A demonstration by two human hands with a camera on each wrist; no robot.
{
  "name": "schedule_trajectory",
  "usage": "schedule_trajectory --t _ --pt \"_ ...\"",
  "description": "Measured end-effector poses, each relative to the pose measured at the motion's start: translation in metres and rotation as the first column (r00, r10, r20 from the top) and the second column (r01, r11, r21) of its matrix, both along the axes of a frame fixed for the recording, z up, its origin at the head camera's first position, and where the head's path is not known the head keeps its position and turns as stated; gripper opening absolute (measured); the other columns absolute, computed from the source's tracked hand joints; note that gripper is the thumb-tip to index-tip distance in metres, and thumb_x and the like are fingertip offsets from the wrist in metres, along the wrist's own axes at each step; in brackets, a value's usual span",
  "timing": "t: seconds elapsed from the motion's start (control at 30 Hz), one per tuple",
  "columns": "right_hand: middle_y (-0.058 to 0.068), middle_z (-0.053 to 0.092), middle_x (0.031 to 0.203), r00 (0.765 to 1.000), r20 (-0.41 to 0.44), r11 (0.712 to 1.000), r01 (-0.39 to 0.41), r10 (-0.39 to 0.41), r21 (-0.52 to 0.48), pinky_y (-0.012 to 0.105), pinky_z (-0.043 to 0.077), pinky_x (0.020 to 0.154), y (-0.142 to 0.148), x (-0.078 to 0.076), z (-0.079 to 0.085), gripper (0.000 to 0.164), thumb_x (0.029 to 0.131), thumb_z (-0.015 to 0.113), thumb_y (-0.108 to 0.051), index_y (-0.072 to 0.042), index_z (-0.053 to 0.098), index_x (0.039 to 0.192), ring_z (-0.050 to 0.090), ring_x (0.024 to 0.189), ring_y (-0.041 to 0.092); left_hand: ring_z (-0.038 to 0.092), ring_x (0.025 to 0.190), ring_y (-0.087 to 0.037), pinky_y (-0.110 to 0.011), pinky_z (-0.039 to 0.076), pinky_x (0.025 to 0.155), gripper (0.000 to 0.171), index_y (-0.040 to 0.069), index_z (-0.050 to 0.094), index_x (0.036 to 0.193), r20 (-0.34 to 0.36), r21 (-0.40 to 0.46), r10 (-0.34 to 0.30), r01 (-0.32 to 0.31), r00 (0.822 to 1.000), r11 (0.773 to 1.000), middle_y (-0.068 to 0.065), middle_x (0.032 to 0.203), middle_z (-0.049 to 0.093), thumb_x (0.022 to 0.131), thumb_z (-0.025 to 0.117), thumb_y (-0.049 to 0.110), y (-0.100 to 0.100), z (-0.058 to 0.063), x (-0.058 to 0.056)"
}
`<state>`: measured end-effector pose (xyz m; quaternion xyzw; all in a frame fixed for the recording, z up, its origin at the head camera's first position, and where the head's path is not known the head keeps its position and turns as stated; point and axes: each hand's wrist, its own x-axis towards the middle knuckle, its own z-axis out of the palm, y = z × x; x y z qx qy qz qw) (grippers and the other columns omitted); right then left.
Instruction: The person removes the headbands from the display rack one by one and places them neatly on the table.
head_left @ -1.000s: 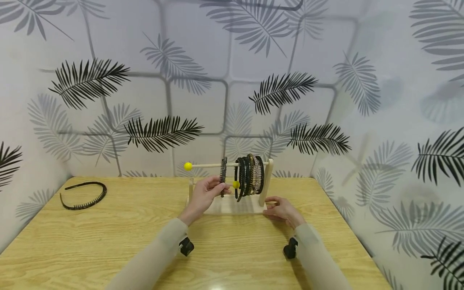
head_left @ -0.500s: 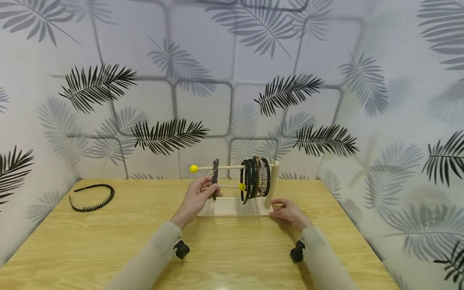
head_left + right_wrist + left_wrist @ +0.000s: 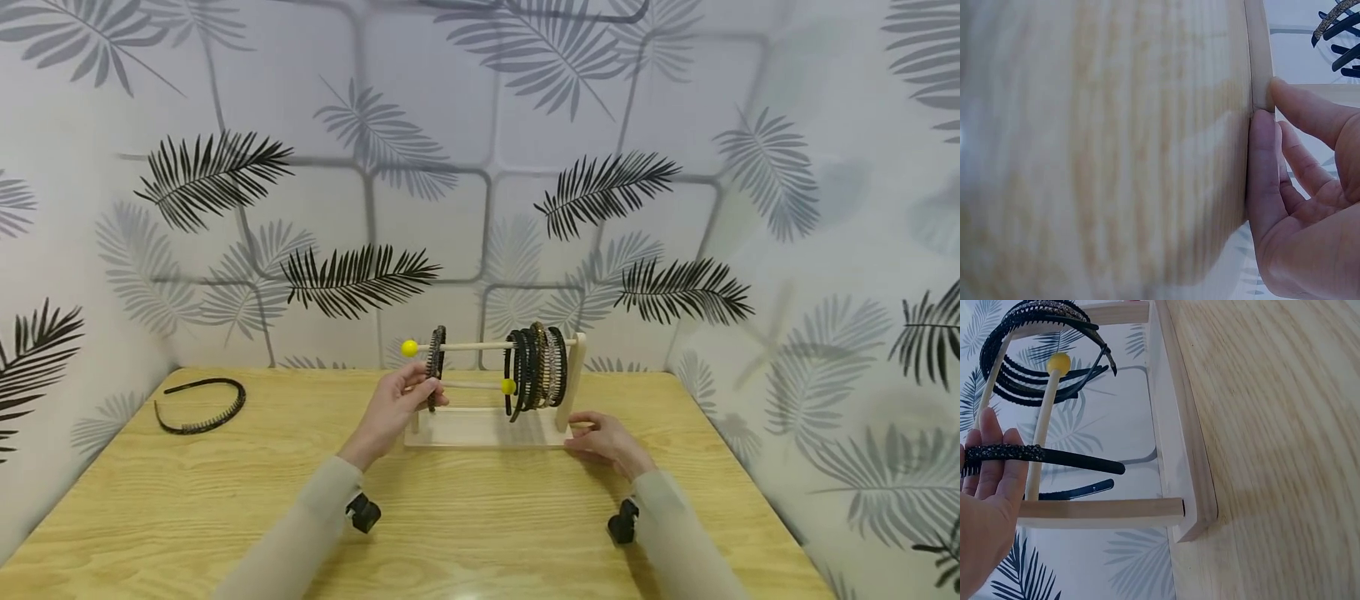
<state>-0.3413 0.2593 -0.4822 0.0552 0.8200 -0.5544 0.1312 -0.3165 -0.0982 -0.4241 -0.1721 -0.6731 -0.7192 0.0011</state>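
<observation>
In the head view, my left hand (image 3: 390,408) pinches a dark, toothed headband (image 3: 436,358) near the left end of a pale wooden headband rack (image 3: 487,433). The left wrist view shows this headband (image 3: 1079,460) lying across my fingers, one smooth black end pointing outward past the rod; my thumb is hidden there. Several dark and glittery headbands (image 3: 536,367) hang bunched at the rack's right post. My right hand (image 3: 603,442) holds the base's front right corner, and in the right wrist view thumb and fingertips meet at the base edge (image 3: 1261,56).
The upper rod ends in a yellow ball (image 3: 409,348) at the left, the lower rod in another yellow ball (image 3: 508,387) at the right. A separate black toothed headband (image 3: 198,427) lies on the wooden table (image 3: 480,517), far left. Leaf-patterned wall covering (image 3: 420,217) stands behind.
My left hand has drawn the headband leftward along the rods, away from the bunch towards the upper rod's yellow ball. My right hand keeps its place at the base corner.
</observation>
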Motion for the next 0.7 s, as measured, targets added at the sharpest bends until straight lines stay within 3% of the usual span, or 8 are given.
schedule_trajectory --t 0.27,0.7 --pt "0.013 0.059 0.106 1.000 -0.005 1.000 0.000 0.000 0.007 0.027 0.058 0.074 -0.001 -0.002 0.001 0.057 0.086 0.074 -0.004 0.000 0.050 0.137 0.061 0.082 0.014 0.069 0.086 -0.012 -0.032 0.057 0.088 0.033 -0.011 0.045 0.129 0.055 -0.051 0.005 -0.002 0.998 0.999 -0.001 0.099 0.068 0.103 0.050 0.008 -0.011 0.003 -0.003" --pt "0.011 0.059 0.103 1.000 0.004 1.000 0.012 -0.012 -0.011 0.026 0.058 0.075 0.001 -0.002 0.001 0.056 0.086 0.073 -0.001 0.000 0.050 0.137 0.061 0.081 0.013 0.067 0.082 -0.012 -0.032 0.058 0.085 0.026 -0.005 0.051 0.126 0.064 -0.034 0.031 -0.029 0.997 0.999 -0.003 0.096 0.065 0.102 0.049 0.005 -0.015 0.010 0.002"
